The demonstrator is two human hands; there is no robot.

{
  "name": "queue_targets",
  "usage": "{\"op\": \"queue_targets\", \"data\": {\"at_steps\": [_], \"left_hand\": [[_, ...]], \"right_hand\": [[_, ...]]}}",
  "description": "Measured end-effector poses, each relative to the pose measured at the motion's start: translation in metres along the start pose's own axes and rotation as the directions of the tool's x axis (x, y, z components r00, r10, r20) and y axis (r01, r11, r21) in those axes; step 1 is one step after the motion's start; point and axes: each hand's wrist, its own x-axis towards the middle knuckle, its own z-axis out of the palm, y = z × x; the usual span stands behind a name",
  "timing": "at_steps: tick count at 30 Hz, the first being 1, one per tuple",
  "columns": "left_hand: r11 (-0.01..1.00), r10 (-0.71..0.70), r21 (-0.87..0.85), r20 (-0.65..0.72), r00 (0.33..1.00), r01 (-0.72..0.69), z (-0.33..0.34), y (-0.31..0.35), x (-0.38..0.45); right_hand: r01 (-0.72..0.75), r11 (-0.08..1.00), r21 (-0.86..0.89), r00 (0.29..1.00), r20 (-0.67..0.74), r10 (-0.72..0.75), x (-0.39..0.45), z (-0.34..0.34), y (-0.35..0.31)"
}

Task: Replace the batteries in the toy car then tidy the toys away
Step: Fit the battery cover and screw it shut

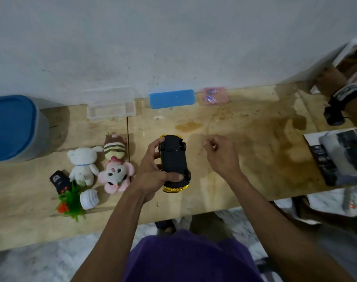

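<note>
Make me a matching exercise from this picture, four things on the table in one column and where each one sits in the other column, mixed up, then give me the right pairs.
Things:
1. toy car
2. white bear plush
3. blue box
4. clear plastic case

Places:
A. at the back by the wall, lid open, left of the blue one
B. upside down, gripped in the left hand
C. at the back by the wall, beside the pink case
D. lying left of the pink mouse plush

Pairs: 1-B, 2-D, 3-C, 4-A
</note>
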Motion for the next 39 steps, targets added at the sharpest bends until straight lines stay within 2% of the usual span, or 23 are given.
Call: {"op": "queue_targets", "data": {"at_steps": [3, 5, 14, 19, 24, 27, 30, 33, 35, 37, 39], "left_hand": [[1.000, -0.027, -0.015, -0.048, 0.998, 0.026, 0.013, -0.006, 0.018], [0.999, -0.048, -0.026, -0.078, 0.996, 0.046, 0.022, -0.009, 0.028], [0.996, -0.089, -0.020, -0.091, 0.992, 0.087, 0.040, -0.014, 0.047], [0.995, -0.070, -0.077, -0.091, 0.993, 0.063, 0.039, -0.011, 0.043], [0.995, -0.042, -0.099, -0.096, 0.995, 0.032, 0.029, -0.008, 0.030], [0.997, -0.022, -0.082, -0.098, 0.995, 0.014, 0.020, -0.004, 0.019], [0.997, 0.005, -0.076, -0.092, 0.996, -0.012, 0.008, -0.002, 0.006], [0.997, 0.034, -0.060, -0.075, 0.997, -0.039, -0.005, 0.001, -0.010], [0.997, 0.070, -0.034, -0.076, 0.995, -0.072, -0.012, 0.006, -0.021], [0.994, 0.107, -0.016, -0.072, 0.992, -0.108, -0.017, 0.010, -0.033], [0.991, 0.133, -0.008, -0.071, 0.989, -0.134, -0.020, 0.012, -0.044]], "right_hand": [[-0.183, 0.979, -0.093, 0.982, 0.036, 0.187, 0.021, 0.006, 0.040], [-0.228, 0.961, -0.157, 0.967, 0.076, 0.242, 0.028, 0.011, 0.057], [-0.227, 0.914, -0.335, 0.950, 0.131, 0.284, 0.036, 0.034, 0.085], [-0.159, 0.886, -0.436, 0.954, 0.162, 0.251, 0.040, 0.036, 0.087], [-0.102, 0.879, -0.465, 0.943, 0.236, 0.234, 0.044, 0.036, 0.086], [-0.141, 0.923, -0.359, 0.944, 0.232, 0.235, 0.041, 0.033, 0.075], [-0.054, 0.984, -0.170, 0.980, 0.182, 0.085, 0.034, 0.025, 0.049], [0.023, 0.999, 0.050, 0.993, 0.112, -0.029, 0.023, 0.002, 0.005], [0.057, 0.970, 0.237, 0.995, 0.065, -0.074, 0.010, -0.019, -0.034], [0.072, 0.883, 0.465, 0.993, 0.048, -0.107, -0.009, -0.037, -0.072], [0.142, 0.808, 0.572, 0.983, 0.015, -0.184, -0.028, -0.048, -0.101]]}}
